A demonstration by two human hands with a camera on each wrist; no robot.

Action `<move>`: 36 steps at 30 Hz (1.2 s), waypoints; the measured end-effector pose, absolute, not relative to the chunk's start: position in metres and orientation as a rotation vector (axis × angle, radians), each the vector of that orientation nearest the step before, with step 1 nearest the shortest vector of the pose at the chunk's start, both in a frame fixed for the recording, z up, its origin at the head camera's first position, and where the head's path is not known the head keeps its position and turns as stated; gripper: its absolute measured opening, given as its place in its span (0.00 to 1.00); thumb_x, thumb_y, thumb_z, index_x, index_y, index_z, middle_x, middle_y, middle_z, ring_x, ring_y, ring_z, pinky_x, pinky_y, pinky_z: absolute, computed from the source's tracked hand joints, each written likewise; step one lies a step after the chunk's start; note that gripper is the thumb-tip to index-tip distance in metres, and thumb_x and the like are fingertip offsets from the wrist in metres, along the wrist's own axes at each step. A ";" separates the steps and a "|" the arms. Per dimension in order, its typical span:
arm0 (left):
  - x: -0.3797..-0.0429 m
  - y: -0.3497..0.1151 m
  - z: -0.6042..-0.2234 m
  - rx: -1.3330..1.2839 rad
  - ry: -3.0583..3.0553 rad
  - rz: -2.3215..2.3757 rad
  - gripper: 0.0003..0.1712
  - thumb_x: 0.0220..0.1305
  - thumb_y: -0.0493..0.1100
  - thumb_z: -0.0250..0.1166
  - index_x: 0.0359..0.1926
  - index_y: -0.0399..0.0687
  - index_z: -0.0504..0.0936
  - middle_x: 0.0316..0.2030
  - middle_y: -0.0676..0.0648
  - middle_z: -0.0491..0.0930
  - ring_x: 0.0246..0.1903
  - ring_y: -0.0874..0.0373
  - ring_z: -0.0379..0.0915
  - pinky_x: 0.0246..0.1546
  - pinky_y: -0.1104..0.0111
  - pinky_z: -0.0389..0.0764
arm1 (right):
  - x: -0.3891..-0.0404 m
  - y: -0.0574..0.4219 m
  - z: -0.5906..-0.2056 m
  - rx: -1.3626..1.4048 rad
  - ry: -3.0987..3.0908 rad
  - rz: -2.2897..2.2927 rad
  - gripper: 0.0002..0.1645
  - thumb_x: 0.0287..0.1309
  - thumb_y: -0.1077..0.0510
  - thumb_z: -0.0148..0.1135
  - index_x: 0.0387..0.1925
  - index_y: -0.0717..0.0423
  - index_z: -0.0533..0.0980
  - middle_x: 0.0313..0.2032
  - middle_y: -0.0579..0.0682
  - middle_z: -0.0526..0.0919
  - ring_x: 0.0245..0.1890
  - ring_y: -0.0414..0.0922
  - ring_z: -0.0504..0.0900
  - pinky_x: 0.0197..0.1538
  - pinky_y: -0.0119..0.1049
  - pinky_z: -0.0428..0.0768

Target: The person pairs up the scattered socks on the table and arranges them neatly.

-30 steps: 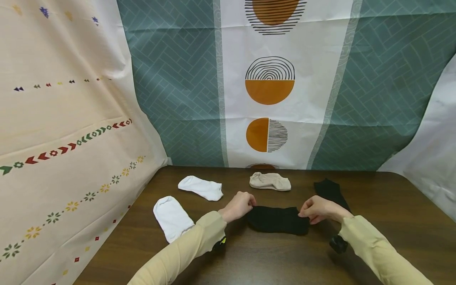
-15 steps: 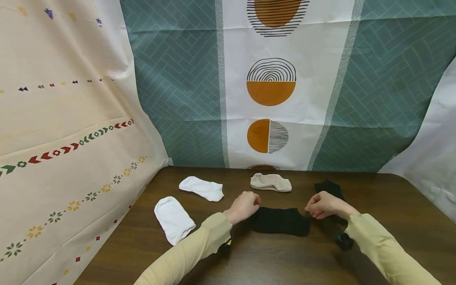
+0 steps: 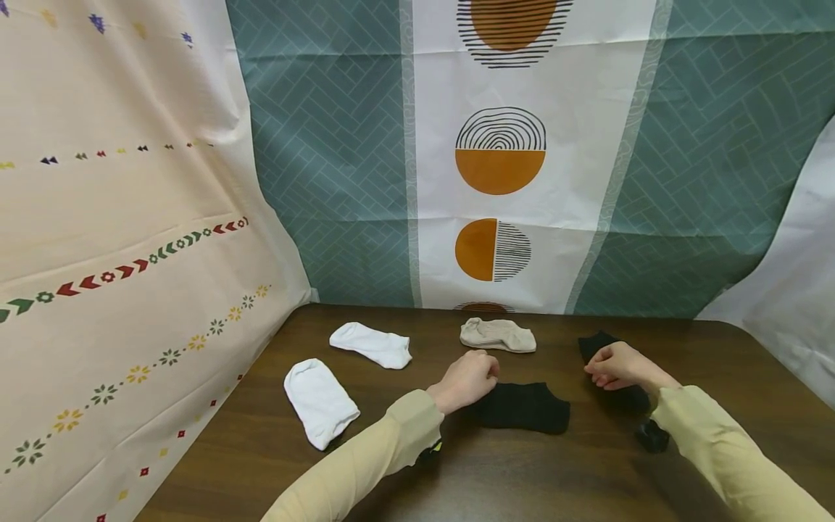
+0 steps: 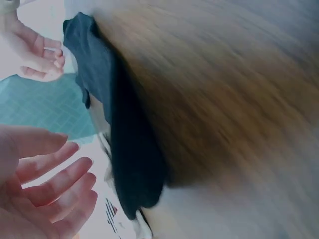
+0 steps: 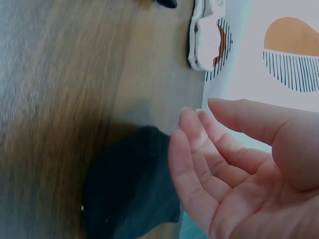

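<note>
A black ankle sock [image 3: 527, 407] lies flat in the middle of the table. At its left end hovers my left hand [image 3: 464, 380]; the left wrist view shows this hand's fingers [image 4: 62, 181] loosely bent, with nothing between them and apart from the black sock [image 4: 132, 149]. My right hand [image 3: 626, 367] is over a second black sock [image 3: 596, 344] at the right and covers part of it. From the right wrist, the thumb and fingers [image 5: 194, 169] are relaxed and hold nothing, with a black sock [image 5: 132, 186] just beyond and below the fingertips.
Two white socks, one angled [image 3: 320, 402] and one farther back [image 3: 372, 345], lie on the left of the brown table [image 3: 509, 486]. Beige socks [image 3: 497, 336] lie at the back, near the patterned cloth [image 3: 352, 181]. A cream cloth [image 3: 130, 261] hangs along the left side.
Both hands have shifted right. My right hand has let go of the middle black sock's right end and moved over the other black sock. The left hand has come off the left end.
</note>
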State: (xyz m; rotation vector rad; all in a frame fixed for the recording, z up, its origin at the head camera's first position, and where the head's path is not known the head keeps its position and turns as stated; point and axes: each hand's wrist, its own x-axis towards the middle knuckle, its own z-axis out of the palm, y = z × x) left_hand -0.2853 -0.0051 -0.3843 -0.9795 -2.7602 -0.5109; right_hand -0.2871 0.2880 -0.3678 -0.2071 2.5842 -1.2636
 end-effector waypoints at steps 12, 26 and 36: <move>-0.283 0.025 -0.379 -1.114 -2.803 -0.537 0.07 0.58 0.38 0.60 0.38 0.44 0.82 0.32 0.55 0.77 0.33 0.66 0.71 0.31 0.78 0.70 | -0.290 0.311 -0.372 -0.117 2.693 -1.173 0.11 0.56 0.64 0.55 0.31 0.73 0.75 0.20 0.49 0.77 0.20 0.43 0.77 0.27 0.39 0.77; -0.276 0.058 -0.380 -1.229 -2.820 -0.507 0.07 0.59 0.40 0.61 0.40 0.48 0.81 0.32 0.57 0.75 0.29 0.69 0.69 0.27 0.79 0.68 | -0.285 0.323 -0.369 -0.088 2.722 -1.112 0.10 0.57 0.63 0.55 0.30 0.71 0.75 0.20 0.50 0.77 0.21 0.45 0.76 0.27 0.41 0.76; -0.276 0.072 -0.379 -1.265 -2.802 -0.381 0.07 0.59 0.40 0.60 0.39 0.51 0.81 0.32 0.58 0.73 0.31 0.69 0.69 0.28 0.80 0.68 | -0.276 0.324 -0.374 -0.015 2.629 -1.085 0.09 0.57 0.62 0.53 0.25 0.65 0.73 0.21 0.50 0.75 0.23 0.45 0.75 0.28 0.41 0.76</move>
